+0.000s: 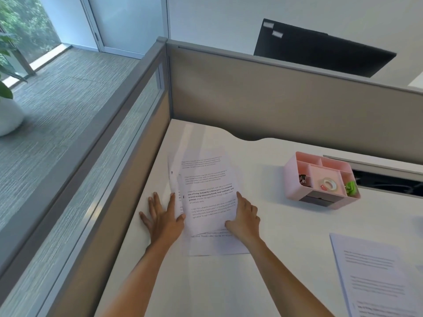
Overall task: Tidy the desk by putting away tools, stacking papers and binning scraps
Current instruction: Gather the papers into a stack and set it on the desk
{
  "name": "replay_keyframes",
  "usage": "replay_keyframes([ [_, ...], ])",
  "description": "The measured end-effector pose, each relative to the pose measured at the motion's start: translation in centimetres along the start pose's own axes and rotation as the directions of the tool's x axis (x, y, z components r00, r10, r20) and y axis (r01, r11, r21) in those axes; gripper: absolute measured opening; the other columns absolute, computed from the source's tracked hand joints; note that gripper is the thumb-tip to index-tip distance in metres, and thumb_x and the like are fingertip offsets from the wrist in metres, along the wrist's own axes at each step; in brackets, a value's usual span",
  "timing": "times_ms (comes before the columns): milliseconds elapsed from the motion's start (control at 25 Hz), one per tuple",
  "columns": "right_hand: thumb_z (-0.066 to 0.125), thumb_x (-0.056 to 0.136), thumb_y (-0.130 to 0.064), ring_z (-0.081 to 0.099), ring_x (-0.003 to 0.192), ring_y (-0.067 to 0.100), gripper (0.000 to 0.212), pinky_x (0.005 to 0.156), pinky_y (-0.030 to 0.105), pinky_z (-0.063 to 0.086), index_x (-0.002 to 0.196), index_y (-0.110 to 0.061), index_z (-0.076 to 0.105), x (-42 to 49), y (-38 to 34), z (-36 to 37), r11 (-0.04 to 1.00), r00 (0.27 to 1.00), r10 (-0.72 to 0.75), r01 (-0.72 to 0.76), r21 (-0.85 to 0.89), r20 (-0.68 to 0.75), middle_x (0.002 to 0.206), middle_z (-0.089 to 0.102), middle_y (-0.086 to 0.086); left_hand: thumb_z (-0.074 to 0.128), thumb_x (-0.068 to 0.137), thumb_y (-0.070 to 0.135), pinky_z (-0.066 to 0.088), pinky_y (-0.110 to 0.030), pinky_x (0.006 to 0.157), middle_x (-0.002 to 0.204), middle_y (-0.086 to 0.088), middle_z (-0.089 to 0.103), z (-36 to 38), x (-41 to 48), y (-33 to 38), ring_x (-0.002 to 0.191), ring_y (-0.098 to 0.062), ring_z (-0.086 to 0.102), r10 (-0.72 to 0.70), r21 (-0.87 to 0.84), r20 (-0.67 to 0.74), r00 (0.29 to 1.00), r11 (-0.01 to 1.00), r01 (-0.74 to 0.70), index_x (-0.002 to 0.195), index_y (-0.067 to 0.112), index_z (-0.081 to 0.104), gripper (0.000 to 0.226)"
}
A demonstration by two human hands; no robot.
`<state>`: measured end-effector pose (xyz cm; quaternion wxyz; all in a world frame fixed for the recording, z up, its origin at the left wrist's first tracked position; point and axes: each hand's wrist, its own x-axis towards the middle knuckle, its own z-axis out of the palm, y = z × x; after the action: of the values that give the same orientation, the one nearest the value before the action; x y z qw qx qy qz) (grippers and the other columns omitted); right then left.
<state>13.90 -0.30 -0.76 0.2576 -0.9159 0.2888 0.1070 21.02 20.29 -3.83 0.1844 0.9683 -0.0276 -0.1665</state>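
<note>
Squaring the paper stack (206, 197) in the desk's (286, 225) far-left corner | long axis runs away from me | left hand (163, 216) flat, fingers spread on its left edge | right hand (243, 217) pinching the near-right edge | loose sheet (375, 277) lies well right, nearer my right.

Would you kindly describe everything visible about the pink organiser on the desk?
The pink desk organiser looks like moulded plastic: a low box with rounded corners, divided into open compartments, with a dark recess low in its front. It sits upright on the white desk, untouched by either hand. A tape roll lies in the middle compartment, a green clip at right.
</note>
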Motion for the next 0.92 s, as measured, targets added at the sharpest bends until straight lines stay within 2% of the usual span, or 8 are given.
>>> replay_keyframes([
  [120,0.071,0.075,-0.033,0.031,0.132,0.032,0.103,0.104,0.044,0.034,0.153,-0.024,0.005,-0.4,-0.2,-1.1,0.970,0.985,0.171,-0.166,0.178,-0.011,0.146,0.030,0.010,0.047,0.095,0.048,-0.013,-0.061,0.111,0.158,-0.010,-0.026,0.1,-1.1,0.5,0.144,-0.026,-0.028,0.013,0.010,0.056,0.998,1.000,-0.013,0.152,0.039,0.003,0.073],
  [200,0.073,0.073,-0.038,0.039,0.129,0.034,0.101,0.102,0.046,0.038,0.150,-0.022,0.012,-0.3,-0.2,-2.3,0.895,0.942,0.335,-0.319,0.312,0.005,0.141,0.037,0.011,0.045,0.096,0.048,-0.015,-0.062,0.110,0.156,-0.011,-0.029,0.3,-1.9,1.0,0.143,-0.027,-0.031,0.040,0.030,0.100,0.994,0.999,-0.044,0.152,0.040,0.001,0.072],
  [280,0.072,0.067,-0.042,0.046,0.124,0.034,0.094,0.101,0.048,0.042,0.144,-0.020,0.023,0.3,0.5,-2.8,0.799,0.908,0.409,-0.402,0.448,0.086,0.131,0.049,0.008,0.043,0.097,0.045,-0.017,-0.062,0.109,0.155,-0.011,-0.031,0.5,-3.1,1.4,0.142,-0.027,-0.033,0.073,0.033,0.130,0.989,0.996,-0.078,0.152,0.039,-0.002,0.071],
  [360,0.073,0.054,-0.046,0.053,0.117,0.035,0.089,0.095,0.051,0.048,0.131,-0.014,0.042,1.9,3.0,-2.0,0.649,0.883,0.417,-0.455,0.610,0.215,0.119,0.060,0.007,0.041,0.099,0.043,-0.019,-0.061,0.108,0.155,-0.010,-0.033,0.8,-4.3,1.7,0.141,-0.026,-0.034,0.093,0.025,0.151,0.984,0.995,-0.098,0.152,0.039,-0.004,0.070],
  [440,0.072,0.049,-0.045,0.062,0.105,0.037,0.079,0.089,0.053,0.053,0.117,-0.008,0.056,3.1,5.8,-1.0,0.565,0.870,0.400,-0.482,0.670,0.289,0.107,0.067,0.012,0.039,0.099,0.042,-0.020,-0.061,0.108,0.154,-0.009,-0.035,0.9,-5.5,2.0,0.141,-0.026,-0.035,0.106,0.029,0.176,0.979,0.993,-0.113,0.152,0.039,-0.006,0.070],
  [600,0.058,0.079,-0.017,0.067,0.090,0.036,0.030,0.082,0.044,0.054,0.103,-0.001,0.060,-1.1,4.0,-4.4,0.487,0.872,0.362,-0.479,0.731,0.330,0.101,0.069,0.021,0.038,0.100,0.042,-0.019,-0.061,0.108,0.152,-0.009,-0.038,1.4,-7.5,2.4,0.139,-0.026,-0.038,0.120,0.062,0.229,0.966,0.988,-0.138,0.151,0.036,-0.010,0.071],
  [800,0.057,0.075,0.006,0.063,0.086,0.035,0.031,0.079,0.042,0.054,0.106,0.005,0.056,-2.4,6.0,-4.3,0.489,0.894,0.351,-0.427,0.760,0.277,0.097,0.065,0.021,0.040,0.099,0.042,-0.018,-0.060,0.110,0.153,-0.012,-0.035,2.4,-9.3,3.7,0.140,-0.026,-0.036,0.142,0.072,0.234,0.962,0.984,-0.163,0.153,0.031,-0.006,0.072],
  [920,0.060,0.080,0.014,0.067,0.086,0.036,0.032,0.079,0.043,0.056,0.109,0.003,0.060,-4.0,7.9,-4.9,0.438,0.909,0.276,-0.408,0.801,0.312,0.098,0.069,0.021,0.041,0.096,0.049,-0.015,-0.055,0.114,0.160,-0.010,-0.018,2.7,-10.0,4.3,0.146,-0.025,-0.022,0.141,0.017,0.169,0.976,0.989,-0.146,0.153,0.028,0.013,0.067],
])
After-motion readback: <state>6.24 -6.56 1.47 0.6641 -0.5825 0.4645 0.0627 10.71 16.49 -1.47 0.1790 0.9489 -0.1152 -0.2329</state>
